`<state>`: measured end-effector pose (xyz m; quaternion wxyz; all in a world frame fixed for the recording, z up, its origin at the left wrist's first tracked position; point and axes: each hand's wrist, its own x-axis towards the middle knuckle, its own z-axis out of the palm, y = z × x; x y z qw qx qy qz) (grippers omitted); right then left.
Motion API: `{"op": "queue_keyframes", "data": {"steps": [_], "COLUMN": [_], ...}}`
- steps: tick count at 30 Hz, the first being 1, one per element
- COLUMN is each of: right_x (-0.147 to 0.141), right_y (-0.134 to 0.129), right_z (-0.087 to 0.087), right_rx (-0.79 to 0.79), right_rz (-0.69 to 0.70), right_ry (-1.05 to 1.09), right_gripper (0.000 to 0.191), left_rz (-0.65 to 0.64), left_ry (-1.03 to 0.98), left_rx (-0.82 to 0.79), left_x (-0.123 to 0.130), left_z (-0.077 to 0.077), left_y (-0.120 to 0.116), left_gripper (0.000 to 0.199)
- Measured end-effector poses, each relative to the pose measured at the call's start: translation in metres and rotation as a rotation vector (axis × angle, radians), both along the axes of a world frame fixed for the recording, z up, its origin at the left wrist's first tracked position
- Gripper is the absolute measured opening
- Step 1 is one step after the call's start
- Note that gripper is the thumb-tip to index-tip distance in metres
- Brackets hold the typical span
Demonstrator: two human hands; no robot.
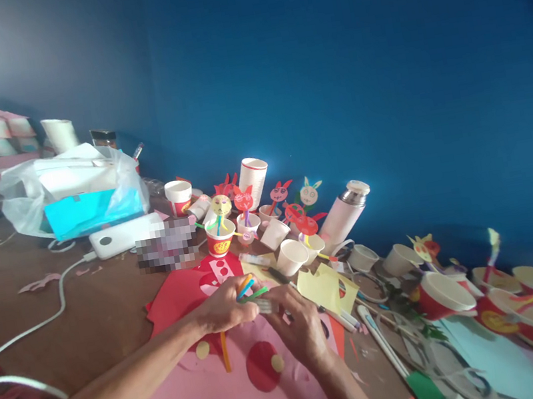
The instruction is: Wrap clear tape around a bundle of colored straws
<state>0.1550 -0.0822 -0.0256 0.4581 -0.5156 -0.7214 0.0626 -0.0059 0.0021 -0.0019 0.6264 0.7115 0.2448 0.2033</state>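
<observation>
I'm pinching coloured strips [249,288] w/ left hand [223,307]; right hand [299,326] is gripping their ends, pink paper [201,398] lying just below.

A small bundle of thin coloured strips [249,288], orange, blue and green, sticks out up and to the right from the pinched fingertips of the left hand [223,307]. Just beside them a small pale, blurred piece [264,305] sits between the fingertips of the right hand [301,329]. Both are held low above a pink paper sheet [211,397], with the two hands nearly touching.
</observation>
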Motion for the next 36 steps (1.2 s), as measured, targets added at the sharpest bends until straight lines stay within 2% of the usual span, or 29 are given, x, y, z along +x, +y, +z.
{"op": "queue_keyframes", "data": {"steps": [11,18,22,29,34,36], "right_x": [0.0033,0.0033,0.0031,0.0045,0.005,0.005], "right_y": [0.0009,0.0005,0.001,-0.0003,-0.0003,0.0], "right_z": [-0.0015,-0.0011,-0.0027,-0.0002,0.0013,0.0007], "right_rx": [-0.006,-0.019,-0.032,-0.065,-0.065,-0.058], "right_rz": [0.042,0.031,0.038,0.068,0.086,0.095], "right_ry": [0.095,0.078,0.072,0.095,0.088,0.075], "right_gripper": [0.013,0.013,0.013,0.015,0.016,0.017], "left_rz": [-0.025,-0.012,-0.022,-0.026,0.002,0.015], "left_ry": [0.054,0.021,0.045,0.033,0.001,0.0], "left_rx": [-0.067,-0.017,-0.018,-0.097,-0.147,-0.149], "left_x": [-0.0031,0.0004,-0.0003,-0.0017,0.0026,0.0041], "left_z": [0.0033,0.0005,0.0041,0.0023,-0.0001,-0.0003], "left_y": [0.0012,0.0,-0.0014,0.0002,0.0011,0.0007], "left_gripper": [0.032,0.016,0.015,0.031,0.012,0.013]}}
